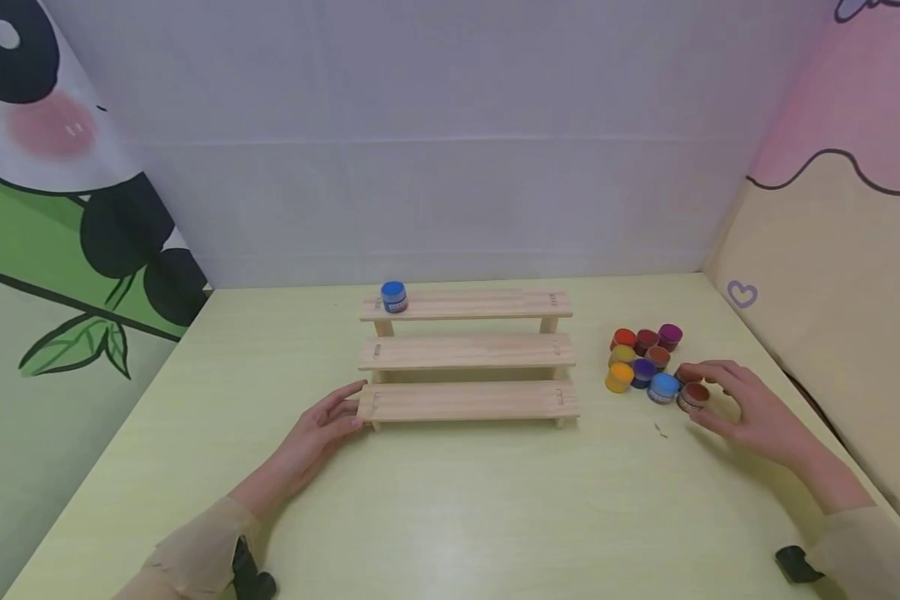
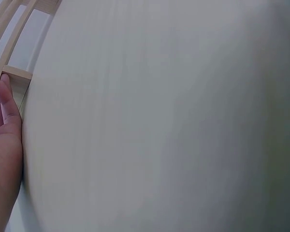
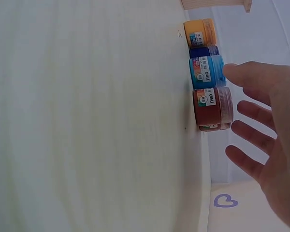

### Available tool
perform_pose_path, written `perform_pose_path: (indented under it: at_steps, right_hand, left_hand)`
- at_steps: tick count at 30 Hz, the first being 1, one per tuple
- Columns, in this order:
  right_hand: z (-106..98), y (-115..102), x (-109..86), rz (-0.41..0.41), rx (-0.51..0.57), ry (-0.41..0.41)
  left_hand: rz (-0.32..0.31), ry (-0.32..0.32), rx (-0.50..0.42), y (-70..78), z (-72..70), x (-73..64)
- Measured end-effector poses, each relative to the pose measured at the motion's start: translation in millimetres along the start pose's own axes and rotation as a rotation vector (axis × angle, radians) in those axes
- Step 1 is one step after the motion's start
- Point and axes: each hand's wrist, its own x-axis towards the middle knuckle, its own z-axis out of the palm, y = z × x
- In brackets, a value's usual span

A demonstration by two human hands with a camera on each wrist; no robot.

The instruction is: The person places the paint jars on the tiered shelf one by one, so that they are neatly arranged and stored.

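A three-tier wooden stand [image 1: 467, 354] sits mid-table, with a blue-lidded paint jar [image 1: 393, 297] at the left of its top step. My left hand [image 1: 328, 427] holds the left end of the lowest step; in the left wrist view the fingers [image 2: 7, 104] meet the stand's end [image 2: 17, 72]. On the right, my right hand [image 1: 753, 410] hovers around a brown paint jar [image 1: 693, 397], thumb and fingers spread apart. In the right wrist view the thumb is close to the light blue jar [image 3: 207, 71], beside the brown jar [image 3: 212, 106].
Several more paint jars cluster behind and left of the right hand, among them an orange jar [image 1: 619, 377], a dark blue jar [image 1: 642, 372] and a purple jar [image 1: 670, 337]. A small scrap [image 1: 660, 431] lies in front. Printed side walls and a pale back wall [image 1: 450, 208] bound the table.
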Motion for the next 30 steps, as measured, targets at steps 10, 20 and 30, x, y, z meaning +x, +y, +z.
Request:
perform_pose_path:
  at_steps: [10,20,30]
  right_hand:
    - [-0.9,5.8,-1.6,0.032,-0.005,-0.057]
    - [-1.0,5.5,-1.7,0.064,0.054,-0.090]
    - [-3.1,4.9,-2.7,0.139,0.153,-0.137]
  left_hand:
    - [-0.003,0.010,0.012,1.2,-0.8,0.7]
    - [-0.013,0.013,0.005,-0.6,-0.5,1.5]
    - [-0.016,0.008,0.004,1.0,-0.7,-0.9]
